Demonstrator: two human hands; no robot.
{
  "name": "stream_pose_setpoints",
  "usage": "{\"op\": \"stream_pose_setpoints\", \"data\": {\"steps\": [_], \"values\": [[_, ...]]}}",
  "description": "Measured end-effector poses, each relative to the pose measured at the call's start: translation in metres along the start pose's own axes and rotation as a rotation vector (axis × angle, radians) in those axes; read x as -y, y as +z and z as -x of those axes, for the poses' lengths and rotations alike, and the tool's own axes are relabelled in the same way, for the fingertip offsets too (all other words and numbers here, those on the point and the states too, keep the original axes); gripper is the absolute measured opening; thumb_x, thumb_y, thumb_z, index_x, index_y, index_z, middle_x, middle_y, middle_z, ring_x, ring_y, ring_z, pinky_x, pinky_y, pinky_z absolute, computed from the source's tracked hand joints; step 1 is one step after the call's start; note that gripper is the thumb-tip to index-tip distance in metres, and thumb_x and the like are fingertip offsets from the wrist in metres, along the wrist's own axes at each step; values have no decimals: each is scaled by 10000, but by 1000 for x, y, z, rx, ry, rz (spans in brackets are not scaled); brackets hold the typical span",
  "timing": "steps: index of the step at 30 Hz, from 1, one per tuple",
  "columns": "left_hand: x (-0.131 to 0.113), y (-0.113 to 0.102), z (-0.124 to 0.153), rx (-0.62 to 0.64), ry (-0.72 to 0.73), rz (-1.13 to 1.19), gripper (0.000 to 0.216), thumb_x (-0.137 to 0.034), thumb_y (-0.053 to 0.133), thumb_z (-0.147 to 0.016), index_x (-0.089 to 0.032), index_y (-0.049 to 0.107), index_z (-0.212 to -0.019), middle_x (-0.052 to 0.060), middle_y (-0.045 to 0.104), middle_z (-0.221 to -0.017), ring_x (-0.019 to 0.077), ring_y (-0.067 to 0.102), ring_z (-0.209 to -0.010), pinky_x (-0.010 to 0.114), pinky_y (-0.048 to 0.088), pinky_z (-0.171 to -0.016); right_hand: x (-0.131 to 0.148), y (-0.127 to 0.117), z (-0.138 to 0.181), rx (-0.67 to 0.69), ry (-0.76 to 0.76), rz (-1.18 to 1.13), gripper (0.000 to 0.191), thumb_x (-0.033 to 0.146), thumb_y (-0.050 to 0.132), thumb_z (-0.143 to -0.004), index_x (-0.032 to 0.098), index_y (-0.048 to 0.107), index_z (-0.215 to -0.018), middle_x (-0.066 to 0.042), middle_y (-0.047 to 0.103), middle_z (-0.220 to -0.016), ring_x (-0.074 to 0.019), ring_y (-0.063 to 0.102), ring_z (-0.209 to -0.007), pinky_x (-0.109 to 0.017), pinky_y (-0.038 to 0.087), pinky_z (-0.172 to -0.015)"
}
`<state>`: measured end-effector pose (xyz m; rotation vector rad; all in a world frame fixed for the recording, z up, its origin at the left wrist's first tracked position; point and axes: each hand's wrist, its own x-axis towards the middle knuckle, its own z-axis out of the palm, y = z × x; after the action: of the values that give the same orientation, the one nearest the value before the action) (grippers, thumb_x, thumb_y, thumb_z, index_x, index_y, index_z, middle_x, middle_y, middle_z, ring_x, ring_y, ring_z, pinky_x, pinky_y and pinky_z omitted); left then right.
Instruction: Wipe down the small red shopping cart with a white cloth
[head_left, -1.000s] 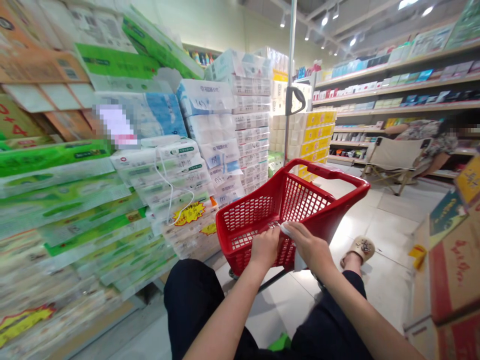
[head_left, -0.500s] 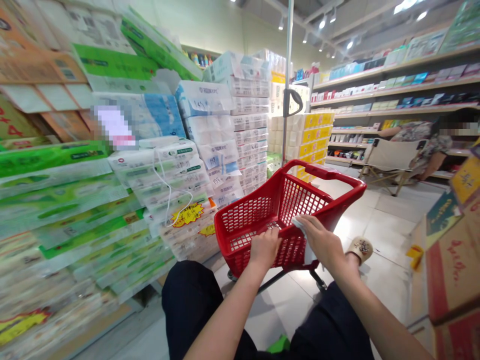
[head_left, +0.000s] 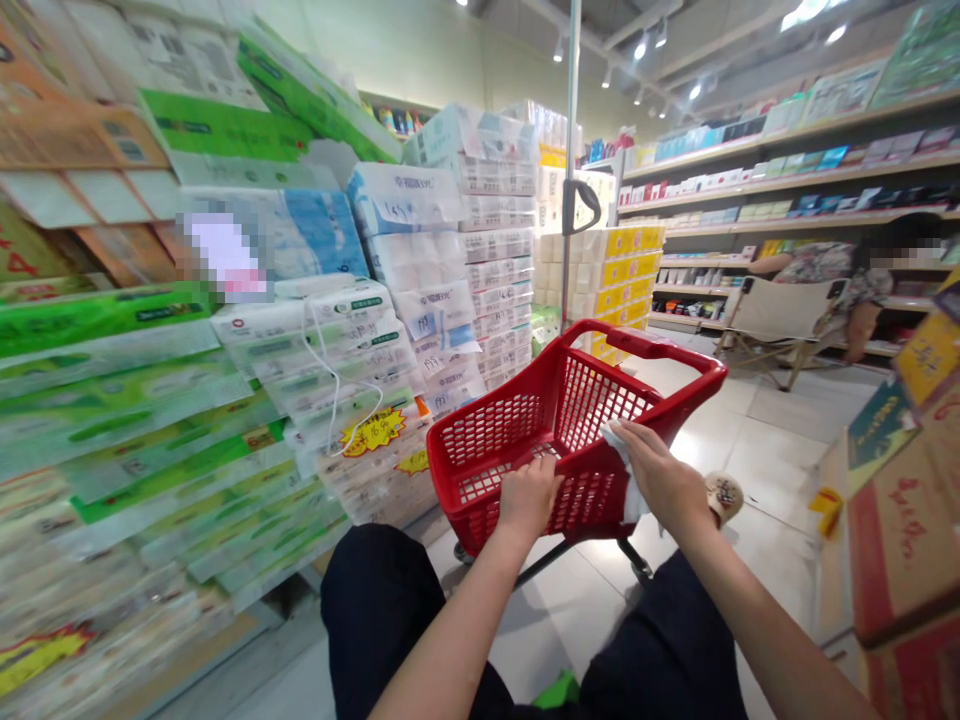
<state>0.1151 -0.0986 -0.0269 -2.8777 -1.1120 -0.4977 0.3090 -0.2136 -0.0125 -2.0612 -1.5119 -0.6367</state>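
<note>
In front of my knees stands a red shopping cart (head_left: 491,420) with a perforated plastic basket on dark metal legs. My left hand (head_left: 528,497) is closed over the basket's near rim, fingers curled to the inside. Farther right along that same rim, my right hand (head_left: 664,475) presses a white cloth (head_left: 636,497) against the plastic. Part of the cloth hangs down outside the basket wall, and its fold under my fingers is hidden. Through the holes the basket floor shows bare.
Stacked tissue packs (head_left: 300,350) rise on the left, with a phone (head_left: 225,250) and white cable on them. Cardboard boxes (head_left: 907,540) stand close on the right. A person sits on a folding chair (head_left: 784,310) by the shelves (head_left: 787,165). A metal pole (head_left: 572,100) rises behind the cart.
My right hand has slid a little to the right along the rim with the cloth. My left hand keeps its hold, and the cart stays nearly in place.
</note>
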Motion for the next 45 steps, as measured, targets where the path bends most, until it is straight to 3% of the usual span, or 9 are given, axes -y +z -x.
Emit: {"op": "stream_pose_setpoints", "data": {"steps": [4,7,15,21,25,30,34,40,45], "values": [[0,4,-4,2,9,-9,157,-248,472,-965,-196,506,-1109,74,654,-980,219,664,-926,293,496,-754,36,22,9,87,-98,-60,558,177,401,-951,417,401,-1455,48,505,-1454,-124,696,-939,-194,580,-655],[3,6,-6,-7,19,-20,173,-175,457,-944,-184,500,-1112,69,656,-975,226,667,-906,307,507,-732,48,29,12,118,-156,-79,541,190,397,-959,414,409,-1452,45,517,-1446,-121,695,-943,-194,581,-687],[24,-13,9,-75,205,-16,382,-324,540,-944,-224,433,-1298,75,594,-1217,219,602,-1068,325,482,-876,-3,3,-5,47,-44,-29,484,268,376,-987,425,419,-1442,66,506,-1453,-131,690,-963,-185,564,-629],[50,-15,19,38,19,-65,274,-457,455,-976,-245,539,-1129,53,671,-982,226,660,-909,326,484,-770,-7,3,-11,16,33,-31,490,284,385,-989,449,393,-1450,63,515,-1442,-132,693,-947,-202,573,-643],[50,-8,17,76,-80,-62,305,-494,409,-984,-259,529,-1137,58,680,-986,221,676,-882,286,479,-700,21,21,-5,71,-20,-97,504,251,391,-984,441,389,-1450,61,518,-1437,-113,697,-909,-193,573,-637],[42,-4,11,80,-81,-66,265,-452,426,-986,-256,516,-1140,51,683,-978,219,679,-881,290,490,-715,54,40,7,170,-134,-92,543,203,408,-968,435,376,-1457,61,506,-1452,-103,701,-883,-188,566,-614],[41,-8,11,85,-59,-27,292,-441,427,-986,-244,491,-1193,56,675,-1002,220,675,-903,292,501,-732,33,32,2,181,-137,-151,543,216,415,-965,456,383,-1450,67,522,-1436,-102,695,-921,-183,567,-670],[55,-19,21,73,136,85,418,-351,526,-956,-299,403,-1352,46,598,-1259,192,623,-1098,271,500,-840,-24,13,-16,62,11,-130,488,285,391,-979,455,412,-1437,72,517,-1440,-135,671,-1024,-210,571,-708],[55,-7,22,84,22,14,327,-371,464,-989,-302,446,-1308,31,680,-1080,197,676,-955,275,505,-753,-3,19,-15,101,54,-67,470,302,386,-980,432,428,-1430,65,506,-1451,-127,695,-914,-204,555,-611]]}}
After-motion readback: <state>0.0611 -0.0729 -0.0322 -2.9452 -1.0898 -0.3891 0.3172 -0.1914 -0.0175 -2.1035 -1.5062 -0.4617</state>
